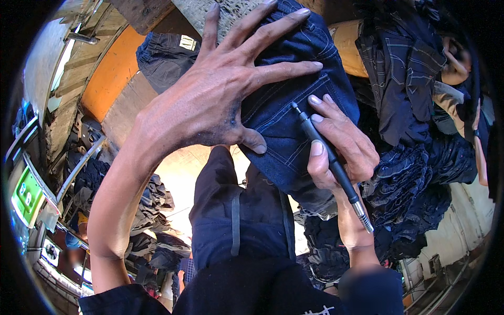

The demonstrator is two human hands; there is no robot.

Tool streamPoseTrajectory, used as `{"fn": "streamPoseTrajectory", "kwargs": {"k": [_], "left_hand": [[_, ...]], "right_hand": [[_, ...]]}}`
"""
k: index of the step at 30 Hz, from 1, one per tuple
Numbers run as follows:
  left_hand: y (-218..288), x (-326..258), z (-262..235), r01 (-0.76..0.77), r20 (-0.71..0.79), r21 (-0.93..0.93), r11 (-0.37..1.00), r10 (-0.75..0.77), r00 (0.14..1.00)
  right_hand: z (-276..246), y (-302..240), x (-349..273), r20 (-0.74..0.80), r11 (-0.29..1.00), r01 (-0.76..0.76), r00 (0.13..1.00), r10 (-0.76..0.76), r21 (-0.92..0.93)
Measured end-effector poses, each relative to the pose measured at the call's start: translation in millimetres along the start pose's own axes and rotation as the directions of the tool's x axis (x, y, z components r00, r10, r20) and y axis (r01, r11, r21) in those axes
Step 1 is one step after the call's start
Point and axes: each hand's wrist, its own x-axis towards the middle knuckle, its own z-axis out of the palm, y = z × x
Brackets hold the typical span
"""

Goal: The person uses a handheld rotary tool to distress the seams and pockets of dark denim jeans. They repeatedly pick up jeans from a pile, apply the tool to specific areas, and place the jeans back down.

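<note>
A dark blue denim garment (281,165) with pale stitching lies in front of me, its patch pocket (283,113) facing up. My left hand (226,79) rests on it with fingers spread wide, the thumb at the lower left edge and the other fingertips toward the top. Between the thumb and fingers of my right hand (349,144) is a slim black pen-shaped tool (340,176). Its pointed metal tip is at the pocket's stitching, though I cannot tell whether it touches. A coiled metal spring forms its other end, near my wrist.
Folded dark trousers (165,60) lie beyond my left forearm. Dark stitched garments (401,89) hang or pile at the right, above a large heap (404,178). Another person (455,63) is at the far right. More dark clothes (152,205) lie at lower left, near a green-and-white object (29,191).
</note>
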Motion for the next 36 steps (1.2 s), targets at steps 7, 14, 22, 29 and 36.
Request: {"fn": "streamPoseTrajectory", "kwargs": {"k": [7, 14, 22, 29, 36], "left_hand": [[-0.1, -0.3, -1.5, 0.004, 0.006, -0.004, 1.000, -0.004, 1.000], [0.3, 5.2, -2.8, 0.021, -0.001, -0.009, 1.000, -0.021, 1.000], [4.4, 9.2, -2.6, 0.072, 0.019, -0.028, 0.997, -0.072, 0.997], [6.5, 12.4, -5.9, 0.092, 0.044, -0.014, 0.996, -0.092, 0.995], [9.1, 13.6, -8.2, 0.118, 0.054, -0.032, 0.993, -0.116, 0.992]], "right_hand": [[0.2, -0.8, 0.0, 0.033, 0.999, 0.007, 0.999, -0.009, 0.046], [-6.6, 4.3, 8.8, -0.116, 0.998, -0.036, 0.992, 0.043, 0.058], [-10.4, 13.1, 8.7, -0.018, 0.999, -0.006, 1.000, 0.006, -0.036], [-9.9, 13.5, 10.5, -0.040, 0.999, -0.022, 0.999, 0.021, -0.029], [-11.3, 15.7, 11.8, -0.059, 0.998, -0.040, 0.998, 0.038, -0.043]]}}
